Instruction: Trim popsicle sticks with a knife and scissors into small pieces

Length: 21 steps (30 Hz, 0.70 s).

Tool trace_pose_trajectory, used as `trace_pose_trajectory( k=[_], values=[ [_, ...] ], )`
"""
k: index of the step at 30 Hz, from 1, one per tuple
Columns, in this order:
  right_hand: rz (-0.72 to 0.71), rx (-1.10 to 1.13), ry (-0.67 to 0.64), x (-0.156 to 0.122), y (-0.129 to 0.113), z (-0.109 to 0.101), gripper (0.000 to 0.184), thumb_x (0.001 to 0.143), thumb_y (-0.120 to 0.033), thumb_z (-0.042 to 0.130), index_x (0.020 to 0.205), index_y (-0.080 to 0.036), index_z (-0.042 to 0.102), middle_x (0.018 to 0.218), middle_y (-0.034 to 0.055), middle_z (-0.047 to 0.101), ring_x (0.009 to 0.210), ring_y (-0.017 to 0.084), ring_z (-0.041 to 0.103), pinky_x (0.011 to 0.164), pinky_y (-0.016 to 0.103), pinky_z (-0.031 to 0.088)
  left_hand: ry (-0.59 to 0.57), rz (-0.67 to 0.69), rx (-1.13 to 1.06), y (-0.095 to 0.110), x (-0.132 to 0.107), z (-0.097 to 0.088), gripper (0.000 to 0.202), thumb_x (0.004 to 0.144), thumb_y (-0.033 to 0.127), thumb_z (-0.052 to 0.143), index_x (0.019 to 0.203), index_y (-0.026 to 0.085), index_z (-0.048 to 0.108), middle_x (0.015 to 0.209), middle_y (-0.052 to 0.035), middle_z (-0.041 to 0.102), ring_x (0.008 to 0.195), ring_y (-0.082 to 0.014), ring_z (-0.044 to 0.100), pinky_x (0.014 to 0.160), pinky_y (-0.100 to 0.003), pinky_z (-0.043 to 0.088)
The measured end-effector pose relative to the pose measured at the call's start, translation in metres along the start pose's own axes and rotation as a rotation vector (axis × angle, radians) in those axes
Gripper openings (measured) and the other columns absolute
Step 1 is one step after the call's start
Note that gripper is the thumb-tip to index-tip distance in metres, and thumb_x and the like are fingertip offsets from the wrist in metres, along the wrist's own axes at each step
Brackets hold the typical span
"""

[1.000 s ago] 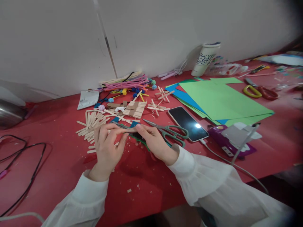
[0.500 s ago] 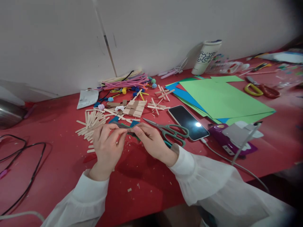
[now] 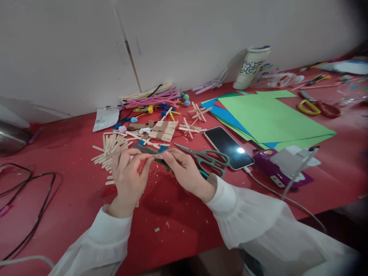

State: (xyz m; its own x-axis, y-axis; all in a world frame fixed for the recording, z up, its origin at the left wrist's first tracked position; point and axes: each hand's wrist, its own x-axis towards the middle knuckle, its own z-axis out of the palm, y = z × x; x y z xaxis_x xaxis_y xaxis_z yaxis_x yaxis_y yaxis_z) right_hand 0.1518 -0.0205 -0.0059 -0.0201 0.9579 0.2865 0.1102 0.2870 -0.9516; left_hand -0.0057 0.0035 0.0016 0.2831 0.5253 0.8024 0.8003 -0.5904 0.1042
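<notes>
Both hands meet over the red table (image 3: 178, 214), pinching the two ends of one thin wooden craft stick (image 3: 156, 156). My left hand (image 3: 128, 178) grips its left end with curled fingers. At the stick's right end, my right hand (image 3: 185, 172) pinches it between thumb and forefinger. A loose pile of wooden sticks (image 3: 110, 147) lies just beyond my left hand. Green-handled scissors (image 3: 208, 159) lie right next to my right hand. A glued panel of sticks (image 3: 163, 131) sits further back.
A phone (image 3: 228, 147) on a cable lies right of the scissors, by a purple glue gun (image 3: 277, 172). Green and blue paper sheets (image 3: 270, 120) spread at the right. Pink pipe cleaners (image 3: 153, 100), a patterned cup (image 3: 250, 67) and black cables (image 3: 34, 199) surround the work spot.
Both hands have stayed on the stick and shifted only slightly upward in view; the fingers have adjusted a little.
</notes>
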Motion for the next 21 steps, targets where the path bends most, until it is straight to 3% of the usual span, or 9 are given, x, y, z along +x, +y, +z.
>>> trace_pose_trajectory(
  k=[3,10,21],
  values=[
    [-0.047,-0.04,0.02,-0.0011,0.0031,0.0009,0.039,0.09,-0.043,0.041,0.079,-0.017,0.068,0.085,0.0056,0.059,0.078,0.014,0.057,0.072,0.027,0.045,0.006,0.014,0.009,0.0006,0.0003,0.0006,0.008,0.077,0.029,0.064,0.076,0.022,0.067,0.078,-0.0039,0.058,0.081,-0.0187,0.051,0.077,-0.033,0.04],
    [-0.05,-0.186,-0.009,-0.0047,0.0019,-0.0001,0.034,0.09,-0.038,0.042,0.085,-0.018,0.07,0.093,0.0065,0.062,0.085,0.016,0.059,0.076,0.029,0.045,0.013,0.034,0.043,0.0042,0.0047,-0.001,0.008,0.076,0.024,0.064,0.07,0.019,0.066,0.076,-0.0045,0.059,0.079,-0.0191,0.052,0.075,-0.033,0.042],
    [-0.035,-0.163,0.013,-0.0023,0.005,-0.0003,0.033,0.09,-0.039,0.042,0.093,-0.021,0.07,0.092,0.0054,0.063,0.084,0.015,0.06,0.076,0.028,0.047,0.016,-0.012,-0.028,0.0057,0.0046,0.0012,0.007,0.073,0.019,0.063,0.067,0.019,0.062,0.074,-0.0037,0.058,0.078,-0.0188,0.052,0.074,-0.033,0.043]
  ],
)
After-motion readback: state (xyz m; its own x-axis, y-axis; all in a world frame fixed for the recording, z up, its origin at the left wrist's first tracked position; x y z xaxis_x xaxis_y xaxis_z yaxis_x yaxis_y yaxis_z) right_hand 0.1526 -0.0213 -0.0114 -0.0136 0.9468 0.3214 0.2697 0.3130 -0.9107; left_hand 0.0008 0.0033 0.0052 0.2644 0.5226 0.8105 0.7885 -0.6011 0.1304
